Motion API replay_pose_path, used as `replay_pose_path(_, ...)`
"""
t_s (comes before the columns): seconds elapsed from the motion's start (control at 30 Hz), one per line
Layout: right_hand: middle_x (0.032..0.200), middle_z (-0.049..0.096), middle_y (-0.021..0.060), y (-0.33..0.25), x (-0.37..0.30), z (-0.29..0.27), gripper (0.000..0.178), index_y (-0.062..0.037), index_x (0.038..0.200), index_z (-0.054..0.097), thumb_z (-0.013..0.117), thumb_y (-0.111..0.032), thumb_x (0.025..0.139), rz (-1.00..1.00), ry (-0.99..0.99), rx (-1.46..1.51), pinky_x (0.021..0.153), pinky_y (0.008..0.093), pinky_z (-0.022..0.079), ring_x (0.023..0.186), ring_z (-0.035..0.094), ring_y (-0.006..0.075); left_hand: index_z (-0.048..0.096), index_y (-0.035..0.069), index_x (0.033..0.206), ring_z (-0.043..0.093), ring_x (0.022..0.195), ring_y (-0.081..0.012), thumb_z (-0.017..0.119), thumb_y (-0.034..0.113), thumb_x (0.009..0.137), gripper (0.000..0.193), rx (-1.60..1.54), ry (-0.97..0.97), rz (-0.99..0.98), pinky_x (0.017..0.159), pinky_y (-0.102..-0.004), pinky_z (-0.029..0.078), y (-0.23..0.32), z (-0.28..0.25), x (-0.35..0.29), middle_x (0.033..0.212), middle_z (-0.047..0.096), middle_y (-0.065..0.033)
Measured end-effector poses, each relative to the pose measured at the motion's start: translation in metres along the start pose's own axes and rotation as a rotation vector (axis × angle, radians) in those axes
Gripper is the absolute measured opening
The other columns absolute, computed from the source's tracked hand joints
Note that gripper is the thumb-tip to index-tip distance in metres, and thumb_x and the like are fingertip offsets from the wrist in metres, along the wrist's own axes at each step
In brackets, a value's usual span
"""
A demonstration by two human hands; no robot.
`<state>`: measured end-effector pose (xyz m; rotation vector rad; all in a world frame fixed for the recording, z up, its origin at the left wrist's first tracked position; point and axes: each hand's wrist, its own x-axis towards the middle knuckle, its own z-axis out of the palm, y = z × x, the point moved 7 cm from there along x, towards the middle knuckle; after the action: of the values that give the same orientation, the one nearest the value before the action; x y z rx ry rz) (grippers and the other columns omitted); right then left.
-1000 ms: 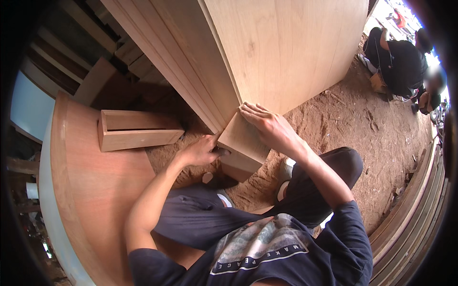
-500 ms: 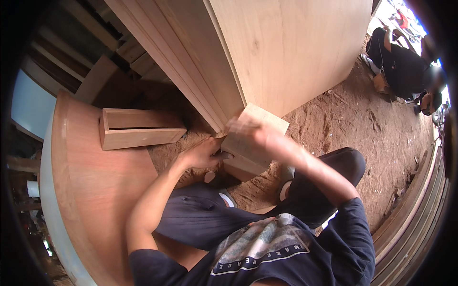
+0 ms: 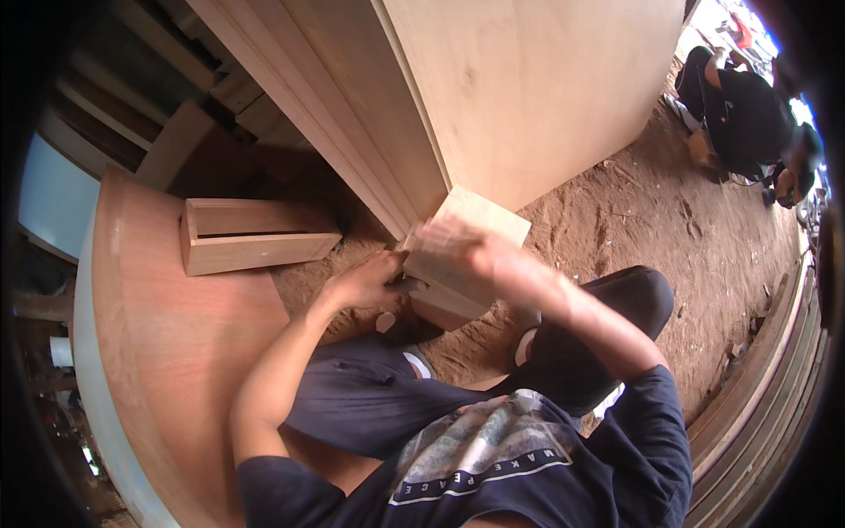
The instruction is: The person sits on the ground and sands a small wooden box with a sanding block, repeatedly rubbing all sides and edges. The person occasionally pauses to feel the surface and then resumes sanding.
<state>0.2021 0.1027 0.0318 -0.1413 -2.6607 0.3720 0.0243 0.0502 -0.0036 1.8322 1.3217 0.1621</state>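
Note:
A small pale wooden box (image 3: 451, 304) stands on the sandy ground before my knees, against the foot of a tall wooden cabinet (image 3: 537, 97). My left hand (image 3: 374, 280) is closed on the box's left edge, its fingertips partly hidden. Over the top of the box, my right hand (image 3: 453, 251) is smeared by motion. Whether its fingers hold anything cannot be made out. A second, open-topped wooden box (image 3: 260, 253) rests to the left of my left hand, on the edge of a curved wooden panel (image 3: 194, 343).
Stacked timber (image 3: 757, 396) runs along the right side. More boards (image 3: 132, 97) lie in shadow at the far left. Another person (image 3: 748, 123) in dark clothes crouches at the far right. The bare ground (image 3: 616, 229) is sandy.
My right hand stays blurred over the box and sits slightly further left. My left hand keeps its place on the edge. The person at the far right has shifted slightly.

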Motion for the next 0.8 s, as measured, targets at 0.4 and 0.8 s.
replay_pose_path(0.4,0.168,0.051,0.0228,0.005,-0.010,-0.016,0.076,-0.0014,0.166,0.048,0.060,-0.002,0.091,0.240,-0.004,0.139,0.138,0.0476,0.029,0.159,0.047,0.0333,0.058,-0.003,0.143,0.072,0.115,-0.0472,0.077,0.032,0.102,0.057,0.049,0.083,0.052,0.102,-0.0524,0.056,-0.007,0.003,0.009,0.121,0.075,-0.0310)
replay_pose_path(0.8,0.169,0.048,0.0242,0.070,-0.017,-0.020,0.091,-0.0003,0.166,0.045,0.053,0.017,0.078,0.455,-0.045,0.225,0.140,0.0482,0.023,0.159,0.045,0.0336,0.056,-0.006,0.145,0.073,0.109,-0.0483,0.076,0.031,0.101,0.060,0.162,0.193,0.209,0.098,-0.0528,0.058,-0.001,0.003,0.004,0.111,0.077,-0.0288)
